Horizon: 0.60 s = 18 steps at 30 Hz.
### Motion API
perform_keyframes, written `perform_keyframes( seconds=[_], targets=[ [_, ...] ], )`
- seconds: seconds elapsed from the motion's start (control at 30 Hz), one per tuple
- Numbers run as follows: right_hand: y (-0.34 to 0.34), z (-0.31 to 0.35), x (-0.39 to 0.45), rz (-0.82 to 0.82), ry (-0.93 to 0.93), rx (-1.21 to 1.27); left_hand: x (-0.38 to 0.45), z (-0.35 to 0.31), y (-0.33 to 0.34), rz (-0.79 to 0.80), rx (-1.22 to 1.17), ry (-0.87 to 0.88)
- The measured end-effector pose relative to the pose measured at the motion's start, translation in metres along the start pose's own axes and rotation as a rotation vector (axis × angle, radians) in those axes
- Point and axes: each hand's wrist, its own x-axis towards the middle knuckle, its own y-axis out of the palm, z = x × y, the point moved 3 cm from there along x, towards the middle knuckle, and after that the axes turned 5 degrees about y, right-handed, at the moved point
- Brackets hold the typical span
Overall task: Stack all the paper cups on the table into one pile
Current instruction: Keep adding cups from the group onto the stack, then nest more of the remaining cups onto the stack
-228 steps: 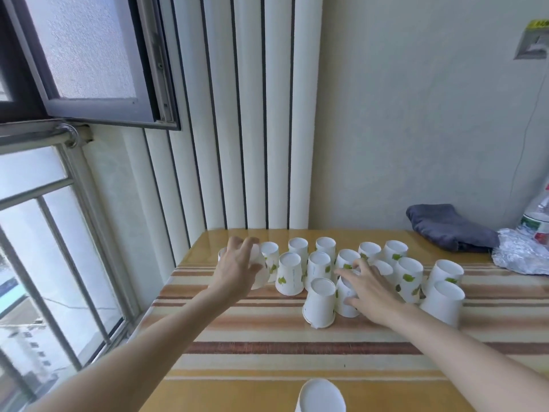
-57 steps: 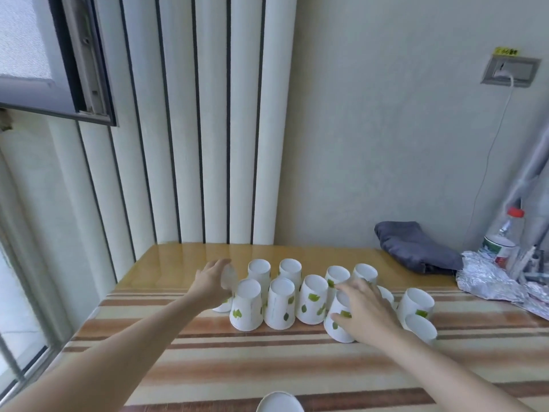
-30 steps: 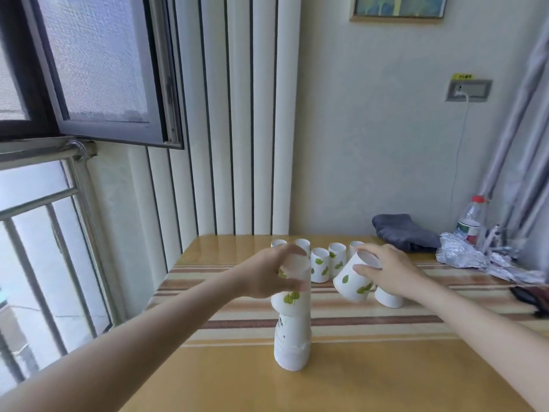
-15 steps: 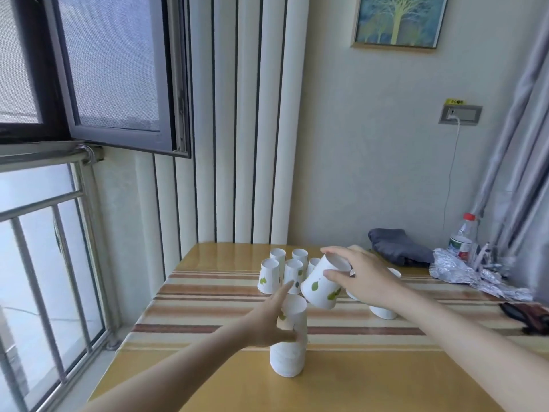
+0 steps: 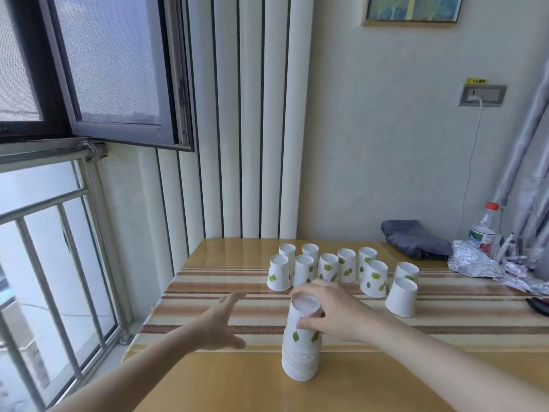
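A pile of upside-down white paper cups with green leaf prints (image 5: pixel 300 356) stands near the front of the wooden table (image 5: pixel 243 382). My right hand (image 5: pixel 332 315) is wrapped around the top cup (image 5: pixel 303 315) of that pile, fingers behind and thumb in front. My left hand (image 5: pixel 218 324) hovers to the left of the pile, fingers spread, holding nothing. Several more upside-down cups (image 5: pixel 328 267) stand in loose rows farther back on the striped runner, with two apart at the right (image 5: pixel 401 295).
A grey folded cloth (image 5: pixel 416 237), crumpled foil (image 5: pixel 481 263) and a plastic bottle (image 5: pixel 484 227) sit at the back right. A dark object (image 5: pixel 539 304) lies at the right edge. A railed window is on the left, beside the table's left edge.
My right hand has brought its cup down onto the top of the pile. My left hand has let go of the pile and moved off to the left, open.
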Motion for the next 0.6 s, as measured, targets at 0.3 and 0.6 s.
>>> perform_keyframes(
  seconds=[0.3, 0.6],
  targets=[
    [-0.041, -0.074, 0.034, -0.191, 0.233, 0.031, 0.085, -0.026, -0.011, -0.148, -0.023, -0.008],
    [-0.071, -0.22, 0.029, -0.309, 0.652, -0.266, 0.198, -0.037, -0.001, -0.328, -0.001, -0.111]
  ],
)
